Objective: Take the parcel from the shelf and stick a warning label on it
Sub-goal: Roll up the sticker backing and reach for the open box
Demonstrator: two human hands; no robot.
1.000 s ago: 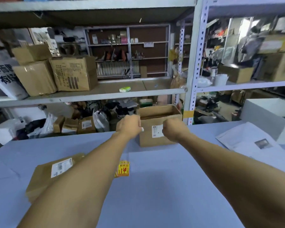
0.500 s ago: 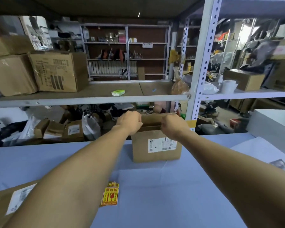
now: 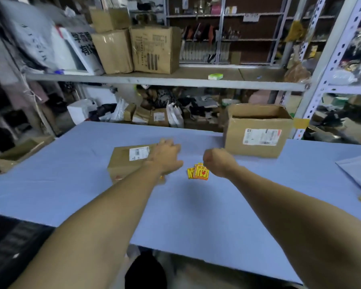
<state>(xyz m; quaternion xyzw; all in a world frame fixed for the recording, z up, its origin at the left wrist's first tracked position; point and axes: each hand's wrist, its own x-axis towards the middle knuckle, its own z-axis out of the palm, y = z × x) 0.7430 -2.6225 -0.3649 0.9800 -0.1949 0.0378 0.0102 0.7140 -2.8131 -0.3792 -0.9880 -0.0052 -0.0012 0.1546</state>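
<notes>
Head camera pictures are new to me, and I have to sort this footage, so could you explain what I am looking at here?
The camera sits on a person's head and looks down along both bare arms. There is no machine. The left hand rests on a flat brown parcel lying on the blue table. The right hand, closed in a loose fist, hovers just beside a small pile of yellow and red warning labels. Whether it holds anything cannot be seen. An open cardboard box with a white shipping label stands further back on the table. Behind are cluttered metal shelves.
</notes>
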